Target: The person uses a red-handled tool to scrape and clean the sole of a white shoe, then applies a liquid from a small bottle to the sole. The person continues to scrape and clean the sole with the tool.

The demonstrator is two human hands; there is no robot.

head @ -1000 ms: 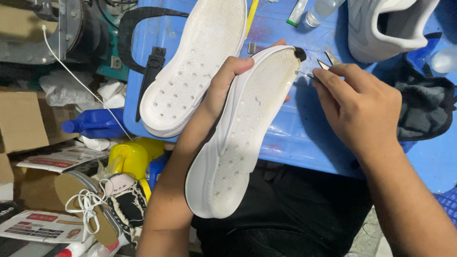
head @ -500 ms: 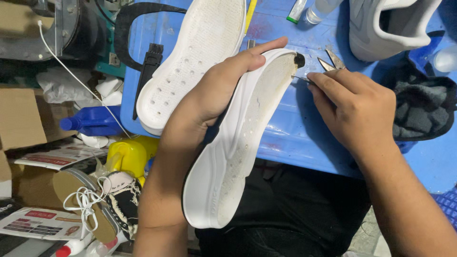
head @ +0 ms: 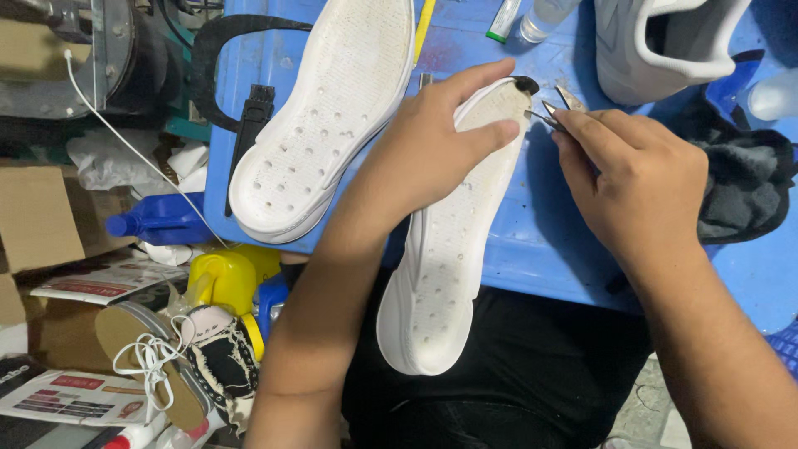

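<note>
Left hand grips a white shoe sole, fingers wrapped over its upper end, thumb pressed flat on the inner face. The sole runs from about 1 o'clock down to 7 o'clock, upper end over the blue table, lower end hanging past the table edge above the person's dark lap. A small dark patch sits at the sole's tip.

Right hand at 3 o'clock of that tip — fingers pinched tight on small metal pliers, whose points meet the sole edge just below the dark patch. Whether the points actually bite the material is hard to tell; the view is too small there.

Second white sole lies flat on the table at 10 o'clock of the left hand, perforated face up, apart from the held one. White shoe at 1 o'clock — dark cloth at 3 o'clock of the right hand. Yellow bottle below the table edge at 8 o'clock.
</note>
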